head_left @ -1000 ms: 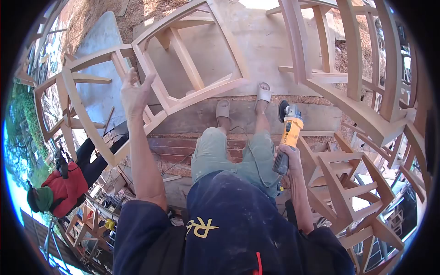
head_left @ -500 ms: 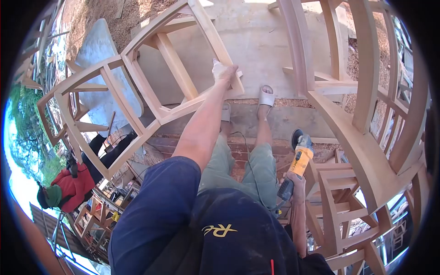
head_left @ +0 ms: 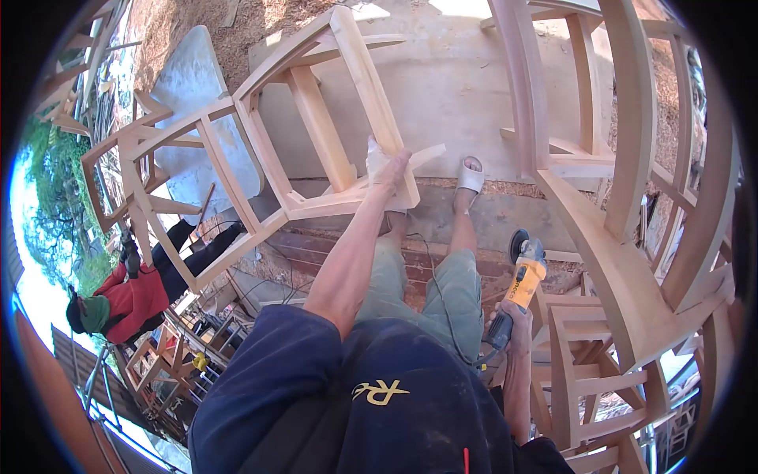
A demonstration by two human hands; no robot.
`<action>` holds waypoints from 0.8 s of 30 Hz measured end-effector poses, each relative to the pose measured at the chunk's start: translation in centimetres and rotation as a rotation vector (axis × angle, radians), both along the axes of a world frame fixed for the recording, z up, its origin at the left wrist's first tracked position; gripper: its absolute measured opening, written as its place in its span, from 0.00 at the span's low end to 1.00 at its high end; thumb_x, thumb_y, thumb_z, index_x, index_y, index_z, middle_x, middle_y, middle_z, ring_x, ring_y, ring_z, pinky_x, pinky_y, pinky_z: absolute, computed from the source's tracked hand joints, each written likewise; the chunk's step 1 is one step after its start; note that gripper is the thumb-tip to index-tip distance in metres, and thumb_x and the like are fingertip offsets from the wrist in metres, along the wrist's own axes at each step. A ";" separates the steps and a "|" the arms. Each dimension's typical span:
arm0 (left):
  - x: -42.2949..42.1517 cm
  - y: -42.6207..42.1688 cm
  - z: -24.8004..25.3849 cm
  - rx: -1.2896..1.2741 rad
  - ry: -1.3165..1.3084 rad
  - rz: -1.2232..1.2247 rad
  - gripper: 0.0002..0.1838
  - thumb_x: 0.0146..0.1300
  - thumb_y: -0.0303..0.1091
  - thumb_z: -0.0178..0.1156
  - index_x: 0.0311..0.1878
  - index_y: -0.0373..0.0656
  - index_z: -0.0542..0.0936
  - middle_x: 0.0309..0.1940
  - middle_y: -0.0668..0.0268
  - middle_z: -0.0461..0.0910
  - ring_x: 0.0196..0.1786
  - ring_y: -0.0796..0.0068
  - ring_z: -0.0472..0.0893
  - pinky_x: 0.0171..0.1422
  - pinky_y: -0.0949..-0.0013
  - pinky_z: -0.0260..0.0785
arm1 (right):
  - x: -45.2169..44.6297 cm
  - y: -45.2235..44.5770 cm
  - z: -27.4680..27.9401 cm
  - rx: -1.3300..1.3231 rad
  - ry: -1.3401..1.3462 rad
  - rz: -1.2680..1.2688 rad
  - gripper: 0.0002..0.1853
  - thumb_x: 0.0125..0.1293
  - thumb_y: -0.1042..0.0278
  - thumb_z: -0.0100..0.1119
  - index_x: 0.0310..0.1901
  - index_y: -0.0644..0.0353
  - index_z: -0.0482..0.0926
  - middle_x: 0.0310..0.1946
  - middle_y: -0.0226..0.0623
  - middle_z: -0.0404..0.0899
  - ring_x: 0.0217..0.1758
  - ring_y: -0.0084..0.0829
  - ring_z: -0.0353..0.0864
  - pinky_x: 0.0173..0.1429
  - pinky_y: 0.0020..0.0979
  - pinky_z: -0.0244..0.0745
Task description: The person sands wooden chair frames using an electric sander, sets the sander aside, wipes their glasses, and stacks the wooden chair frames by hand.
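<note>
My left hand (head_left: 388, 164) is wrapped round the near corner of a pale wooden chair frame (head_left: 367, 87), which stands tilted in front of me at the left. In my right hand (head_left: 513, 316) is a yellow and black angle grinder (head_left: 525, 283), gripped by its dark handle low at my right side. Its round disc (head_left: 518, 246) points away from me and touches nothing. A cord runs from the grinder's handle end past my leg.
More wooden chair frames stand at the right (head_left: 600, 261) and lower right (head_left: 588, 379). A pale board (head_left: 193, 87) lies at the upper left. Another person in a red top (head_left: 136, 302) is at the far left. Planks and sawdust cover the ground.
My left hand has come down from the raised, open pose onto the chair frame and closed on its corner. The frame has tilted, its corner nearer me. The grinder has shifted slightly right and lower.
</note>
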State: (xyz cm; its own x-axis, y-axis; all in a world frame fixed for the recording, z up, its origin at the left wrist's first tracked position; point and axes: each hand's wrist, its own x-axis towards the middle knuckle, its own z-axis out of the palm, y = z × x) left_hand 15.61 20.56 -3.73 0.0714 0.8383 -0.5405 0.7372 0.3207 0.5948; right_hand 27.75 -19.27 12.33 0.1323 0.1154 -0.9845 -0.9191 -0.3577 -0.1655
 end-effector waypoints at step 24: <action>-11.6 -1.0 12.2 -0.153 -0.270 0.113 0.30 0.53 0.37 0.81 0.53 0.37 0.76 0.40 0.65 0.81 0.40 0.75 0.83 0.44 0.68 0.80 | -0.9 1.6 0.2 -0.011 0.052 0.068 0.12 0.68 0.65 0.65 0.46 0.63 0.77 0.34 0.37 0.83 0.30 0.28 0.85 0.31 0.33 0.88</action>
